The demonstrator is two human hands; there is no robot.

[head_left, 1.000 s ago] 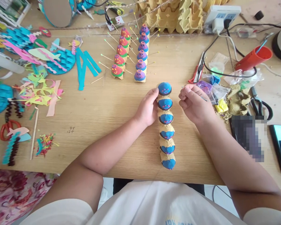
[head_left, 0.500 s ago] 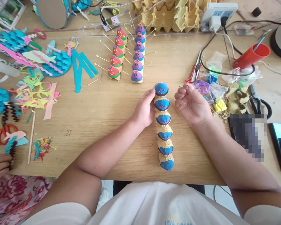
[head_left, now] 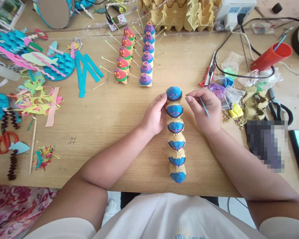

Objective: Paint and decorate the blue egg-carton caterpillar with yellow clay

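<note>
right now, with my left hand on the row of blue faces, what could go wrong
The left hand grips the top of the blue-faced row, so its thumb might smudge the top face. The thin blue stick in the right hand could scratch a face if it swings over. A black cable loops close by the red cup; a tug might tip it.
</note>
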